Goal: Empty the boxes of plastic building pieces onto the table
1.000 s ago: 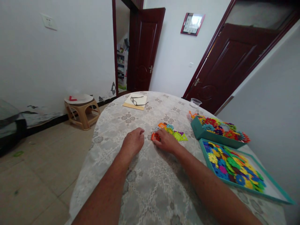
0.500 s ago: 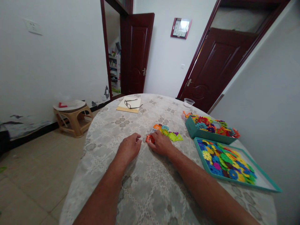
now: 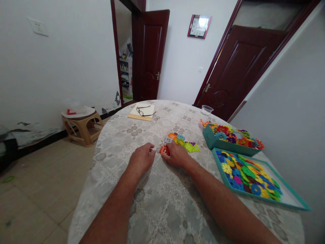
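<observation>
On a round table with a lace cloth point(image 3: 165, 203), my right hand point(image 3: 177, 155) rests closed with its fingers on an orange-red plastic piece point(image 3: 165, 150). This piece lies at the near end of a flat row of joined coloured snowflake pieces point(image 3: 184, 142). My left hand point(image 3: 141, 158) lies curled on the cloth just left of the orange piece, its fingertips close to it; nothing shows in this hand.
Two teal trays point(image 3: 212, 142) point(image 3: 291, 201) filled with coloured pieces sit at the right. A small clear cup point(image 3: 207, 109) stands behind them. Glasses on a notebook point(image 3: 142, 112) lie at the far side. A stool point(image 3: 81, 127) stands on the floor at left.
My two hands have drawn closer together around the orange piece. The view has shifted slightly as my head moved.
</observation>
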The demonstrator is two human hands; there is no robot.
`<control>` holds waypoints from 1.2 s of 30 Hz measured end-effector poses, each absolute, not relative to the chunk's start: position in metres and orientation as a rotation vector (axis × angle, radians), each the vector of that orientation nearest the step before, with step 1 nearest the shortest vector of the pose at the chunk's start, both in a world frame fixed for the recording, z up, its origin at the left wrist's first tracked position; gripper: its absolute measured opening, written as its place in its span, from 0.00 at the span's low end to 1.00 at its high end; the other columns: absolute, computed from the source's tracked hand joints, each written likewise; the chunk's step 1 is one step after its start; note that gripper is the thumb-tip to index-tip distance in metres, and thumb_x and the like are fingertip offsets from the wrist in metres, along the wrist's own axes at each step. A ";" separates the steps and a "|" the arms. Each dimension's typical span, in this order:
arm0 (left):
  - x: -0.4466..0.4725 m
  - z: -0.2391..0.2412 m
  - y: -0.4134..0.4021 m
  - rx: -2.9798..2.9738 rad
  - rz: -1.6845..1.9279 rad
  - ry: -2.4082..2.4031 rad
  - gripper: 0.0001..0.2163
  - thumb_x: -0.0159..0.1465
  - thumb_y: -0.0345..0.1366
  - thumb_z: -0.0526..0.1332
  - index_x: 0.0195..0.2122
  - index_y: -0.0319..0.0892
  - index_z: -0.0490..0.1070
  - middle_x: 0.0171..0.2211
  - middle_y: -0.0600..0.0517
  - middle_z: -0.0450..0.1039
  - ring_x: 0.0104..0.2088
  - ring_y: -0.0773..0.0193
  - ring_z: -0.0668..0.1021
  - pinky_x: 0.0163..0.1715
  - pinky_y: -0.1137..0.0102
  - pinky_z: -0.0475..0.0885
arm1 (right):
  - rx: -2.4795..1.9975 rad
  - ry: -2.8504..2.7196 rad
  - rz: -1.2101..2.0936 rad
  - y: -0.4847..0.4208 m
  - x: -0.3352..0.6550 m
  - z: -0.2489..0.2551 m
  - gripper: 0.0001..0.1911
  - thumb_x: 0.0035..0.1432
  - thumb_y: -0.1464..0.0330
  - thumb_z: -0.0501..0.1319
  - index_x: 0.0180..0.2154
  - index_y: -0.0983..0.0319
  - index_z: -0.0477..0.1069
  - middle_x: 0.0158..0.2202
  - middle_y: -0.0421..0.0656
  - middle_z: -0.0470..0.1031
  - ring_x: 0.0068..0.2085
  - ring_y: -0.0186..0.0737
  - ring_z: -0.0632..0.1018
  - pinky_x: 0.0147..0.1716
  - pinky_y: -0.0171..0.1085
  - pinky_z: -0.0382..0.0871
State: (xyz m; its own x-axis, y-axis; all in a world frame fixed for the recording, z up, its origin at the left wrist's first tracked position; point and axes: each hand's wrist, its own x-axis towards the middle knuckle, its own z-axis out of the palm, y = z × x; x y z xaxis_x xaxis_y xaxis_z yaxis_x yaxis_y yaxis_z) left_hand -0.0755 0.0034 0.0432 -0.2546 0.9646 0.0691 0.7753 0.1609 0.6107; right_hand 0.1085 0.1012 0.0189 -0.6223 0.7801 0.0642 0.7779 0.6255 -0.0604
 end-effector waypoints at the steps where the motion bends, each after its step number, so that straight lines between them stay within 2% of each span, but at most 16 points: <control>1: -0.076 0.043 0.003 1.668 0.786 2.102 0.13 0.70 0.36 0.60 0.53 0.41 0.77 0.48 0.44 0.83 0.47 0.55 0.83 0.49 0.66 0.71 | -1.334 -2.744 0.047 0.101 0.109 0.018 0.23 0.68 0.51 0.57 0.50 0.63 0.73 0.49 0.55 0.77 0.48 0.52 0.78 0.46 0.44 0.70; 6: -0.076 0.041 0.003 1.704 0.758 2.070 0.13 0.69 0.35 0.60 0.53 0.42 0.77 0.47 0.45 0.83 0.47 0.56 0.82 0.49 0.67 0.71 | -1.344 -2.720 0.078 0.095 0.119 0.016 0.22 0.67 0.53 0.58 0.49 0.64 0.72 0.51 0.55 0.75 0.49 0.51 0.77 0.48 0.43 0.67; 11: -0.065 0.038 0.002 1.713 0.683 1.993 0.16 0.67 0.36 0.63 0.55 0.42 0.77 0.48 0.45 0.83 0.47 0.55 0.82 0.48 0.67 0.71 | -1.241 -2.753 0.243 0.070 0.141 0.014 0.20 0.66 0.54 0.60 0.49 0.63 0.70 0.47 0.51 0.74 0.45 0.47 0.76 0.45 0.40 0.65; 18: -0.029 0.025 0.001 1.825 0.611 1.814 0.17 0.62 0.30 0.63 0.53 0.42 0.78 0.53 0.43 0.80 0.52 0.53 0.80 0.52 0.67 0.70 | -1.113 -2.662 0.391 0.047 0.156 0.010 0.13 0.65 0.58 0.61 0.46 0.60 0.69 0.43 0.45 0.74 0.42 0.43 0.74 0.41 0.38 0.63; 24: -0.022 0.022 0.006 1.889 0.460 1.883 0.09 0.66 0.31 0.60 0.42 0.42 0.79 0.44 0.42 0.82 0.47 0.52 0.82 0.46 0.65 0.70 | -1.043 -2.640 0.479 0.050 0.157 0.013 0.19 0.62 0.60 0.64 0.53 0.59 0.70 0.47 0.45 0.73 0.46 0.44 0.75 0.46 0.38 0.66; 30: -0.023 0.013 0.009 1.912 0.452 1.906 0.07 0.66 0.33 0.60 0.43 0.43 0.76 0.46 0.44 0.80 0.45 0.54 0.80 0.43 0.67 0.68 | -1.068 -2.572 0.522 0.053 0.161 0.016 0.24 0.64 0.61 0.63 0.59 0.62 0.69 0.54 0.50 0.69 0.53 0.46 0.74 0.55 0.40 0.66; 33: -0.023 0.014 0.010 1.915 0.475 1.887 0.05 0.66 0.33 0.60 0.41 0.43 0.74 0.44 0.45 0.80 0.44 0.56 0.79 0.41 0.68 0.66 | -1.167 -2.538 0.508 0.055 0.161 0.016 0.22 0.63 0.64 0.63 0.56 0.65 0.72 0.53 0.52 0.71 0.53 0.47 0.74 0.55 0.41 0.66; 36: -0.023 0.017 0.010 1.906 0.498 1.852 0.03 0.65 0.31 0.61 0.38 0.43 0.74 0.42 0.47 0.79 0.42 0.58 0.79 0.39 0.69 0.65 | -1.231 -2.510 0.596 0.058 0.161 0.016 0.18 0.61 0.64 0.64 0.51 0.63 0.75 0.49 0.50 0.74 0.48 0.46 0.76 0.50 0.39 0.68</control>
State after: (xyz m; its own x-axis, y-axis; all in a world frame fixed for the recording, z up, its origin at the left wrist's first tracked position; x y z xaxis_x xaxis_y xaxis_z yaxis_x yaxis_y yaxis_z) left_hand -0.0226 0.0097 0.0175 0.0411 0.9982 -0.0431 0.8419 -0.0114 0.5395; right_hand 0.1607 0.0577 0.0160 -0.5966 0.7996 0.0692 0.6832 0.5512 -0.4790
